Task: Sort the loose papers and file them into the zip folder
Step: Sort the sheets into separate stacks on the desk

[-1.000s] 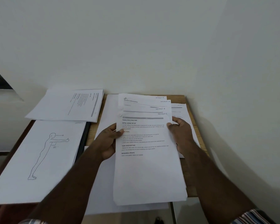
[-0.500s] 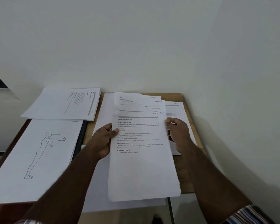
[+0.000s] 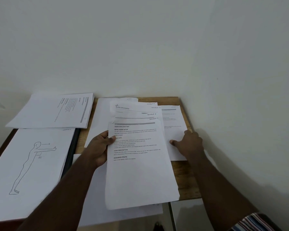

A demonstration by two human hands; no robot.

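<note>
White printed sheets, fanned so their handwritten section labels show, form a stack [image 3: 140, 164] that the left hand [image 3: 98, 149] pinches at its left edge, thumb on top, long axis running 6 to 12 o'clock over the wooden table [image 3: 185, 177]. The right hand [image 3: 188, 144] rests with fingers spread on a single loose sheet [image 3: 172, 130] at 3 o'clock of the stack and partly tucked under it, gripping nothing. That sheet likely joins next, being nearest the right hand; no zip folder is identifiable.
</note>
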